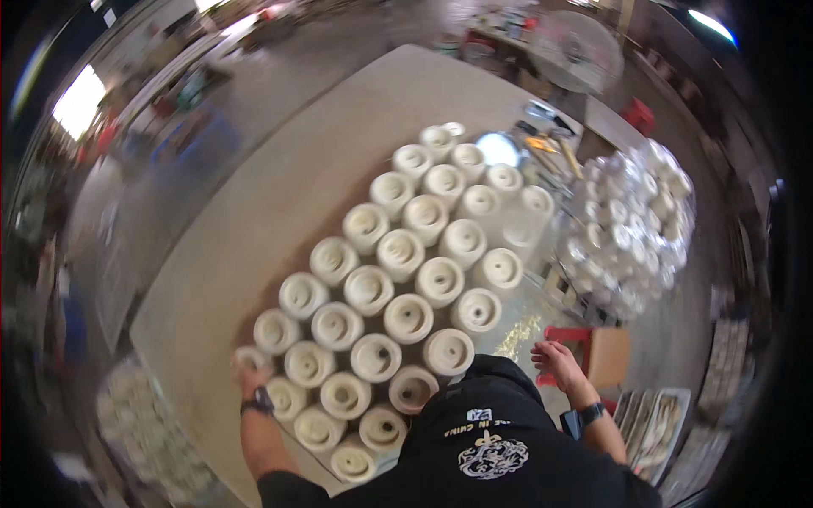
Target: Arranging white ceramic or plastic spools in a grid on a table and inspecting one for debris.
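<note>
Rows of round, off-white ceramic-looking pieces stand on the table, each with a ringed hollow and a small central hole on top. At the left edge of these rows, my left hand is closed around the side of one such off-white round piece; its fingers are slightly blurred and partly hidden. My right hand hangs in the air to the right of my body, its fingers loosely bent and apart, holding nothing. A red stool is right beside it.
The pale table stretches left and away. Tools lie at its far right corner. A clear plastic bag of small white parts stands on the right. A tray sits low at right; a large fan stands behind.
</note>
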The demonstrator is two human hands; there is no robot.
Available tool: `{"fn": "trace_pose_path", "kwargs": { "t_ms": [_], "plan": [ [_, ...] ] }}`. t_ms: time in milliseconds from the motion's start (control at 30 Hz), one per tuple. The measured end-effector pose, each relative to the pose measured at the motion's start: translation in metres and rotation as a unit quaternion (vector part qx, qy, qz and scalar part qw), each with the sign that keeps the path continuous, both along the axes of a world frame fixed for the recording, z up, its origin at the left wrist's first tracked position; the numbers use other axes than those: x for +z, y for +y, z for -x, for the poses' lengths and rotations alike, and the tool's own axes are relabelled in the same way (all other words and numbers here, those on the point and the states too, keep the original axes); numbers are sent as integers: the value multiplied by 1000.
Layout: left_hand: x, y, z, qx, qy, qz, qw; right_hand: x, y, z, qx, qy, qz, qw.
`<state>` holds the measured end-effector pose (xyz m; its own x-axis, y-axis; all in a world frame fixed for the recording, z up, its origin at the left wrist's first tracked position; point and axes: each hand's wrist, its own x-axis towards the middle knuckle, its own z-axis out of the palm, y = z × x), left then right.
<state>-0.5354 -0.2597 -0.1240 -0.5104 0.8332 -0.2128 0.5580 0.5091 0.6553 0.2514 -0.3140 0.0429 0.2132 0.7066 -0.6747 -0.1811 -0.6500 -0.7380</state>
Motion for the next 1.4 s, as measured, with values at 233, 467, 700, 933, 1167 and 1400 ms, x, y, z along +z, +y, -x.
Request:
{"fn": "trace_pose_path", "kwargs": {
  "t_ms": [233, 467, 700, 933, 1167, 1400],
  "plan": [
    [70, 43, -92, 71, 217, 205, 952, -29, -19, -12, 20, -14, 41, 999],
    [124, 55, -249, -153, -86, -21, 984, -34, -37, -21, 19, -43, 65, 997],
    [180, 12, -432, -409, -536, 186, 714, -32, -51, -47, 2, -69, 46, 997],
    [164, -9, -521, -350, -547, 222, 728, -69, -44, -89, 18, -51, 27, 998],
    [170, 9, -630, -382, -429, 252, 779, -134, -70, -171, 1, -45, -18, 999],
    [198, 32, -756, -417, -428, 272, 755, -130, -87, -264, -52, -70, 12, 996]
  ]
}}
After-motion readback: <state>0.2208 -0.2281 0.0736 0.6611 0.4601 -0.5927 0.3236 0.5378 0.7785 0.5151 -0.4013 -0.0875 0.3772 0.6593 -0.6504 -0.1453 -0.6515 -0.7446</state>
